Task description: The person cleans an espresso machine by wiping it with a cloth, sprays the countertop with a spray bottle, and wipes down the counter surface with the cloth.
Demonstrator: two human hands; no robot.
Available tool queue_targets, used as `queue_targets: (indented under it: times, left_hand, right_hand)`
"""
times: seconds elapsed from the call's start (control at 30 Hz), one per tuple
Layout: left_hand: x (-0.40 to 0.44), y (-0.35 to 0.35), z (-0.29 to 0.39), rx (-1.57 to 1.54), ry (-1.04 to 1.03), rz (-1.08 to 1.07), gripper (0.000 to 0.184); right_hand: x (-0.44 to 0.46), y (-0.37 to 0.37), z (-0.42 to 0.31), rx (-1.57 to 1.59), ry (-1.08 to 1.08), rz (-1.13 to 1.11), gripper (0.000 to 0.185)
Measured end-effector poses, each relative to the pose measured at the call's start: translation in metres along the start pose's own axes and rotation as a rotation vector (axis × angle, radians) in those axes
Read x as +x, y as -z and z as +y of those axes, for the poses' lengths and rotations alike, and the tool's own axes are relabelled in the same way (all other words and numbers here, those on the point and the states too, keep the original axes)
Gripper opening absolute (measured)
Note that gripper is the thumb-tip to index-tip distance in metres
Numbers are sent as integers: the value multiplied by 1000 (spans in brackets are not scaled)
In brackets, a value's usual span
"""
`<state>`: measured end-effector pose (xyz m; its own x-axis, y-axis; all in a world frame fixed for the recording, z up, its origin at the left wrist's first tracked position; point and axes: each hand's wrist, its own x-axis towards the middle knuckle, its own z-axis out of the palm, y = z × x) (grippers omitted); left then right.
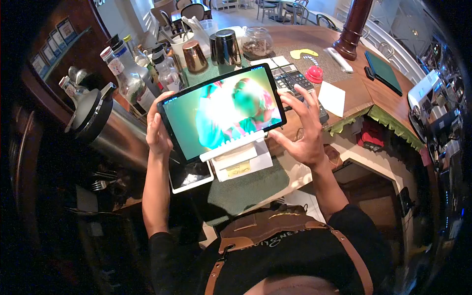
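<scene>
A tablet (182, 115) with a black frame and a lit screen stands tilted in the middle of the head view. My left hand (158, 129) grips its left edge, the thumb along the side. At its right edge is my right hand (306, 129), fingers apart and curved, the fingertips close to the frame; whether they touch it I cannot make out. A white stand (236, 147) sits along the tablet's lower edge. Below it lie white papers (263, 162) with a yellow slip (239, 169), beside a white-edged device with a dark screen (191, 179).
Bottles (130, 83) and a large steel container (110, 118) crowd the left. Behind the tablet stand metal shakers (227, 49) and a glass jar (257, 43). To the right are a red bell (314, 74), a white paper (332, 98) and a dark green folder (383, 73).
</scene>
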<state>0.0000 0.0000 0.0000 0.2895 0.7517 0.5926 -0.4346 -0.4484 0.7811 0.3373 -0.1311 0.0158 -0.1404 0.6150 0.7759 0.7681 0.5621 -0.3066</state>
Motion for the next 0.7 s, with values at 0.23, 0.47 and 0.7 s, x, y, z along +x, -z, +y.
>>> queue_targets:
  times: [0.23, 0.47, 0.7]
  left_hand:
    - [1, -10, 5, -38, -10, 21, 67]
    - [-1, -20, 12, 3, -31, -7, 66]
    - [6, -12, 3, 97, -74, 37, 67]
  right_hand:
    - [-10, -10, -10, 18, -39, 105, 69]
    - [-21, -15, -29, 27, -149, 173, 67]
    - [-24, -11, -23, -100, -56, 169, 69]
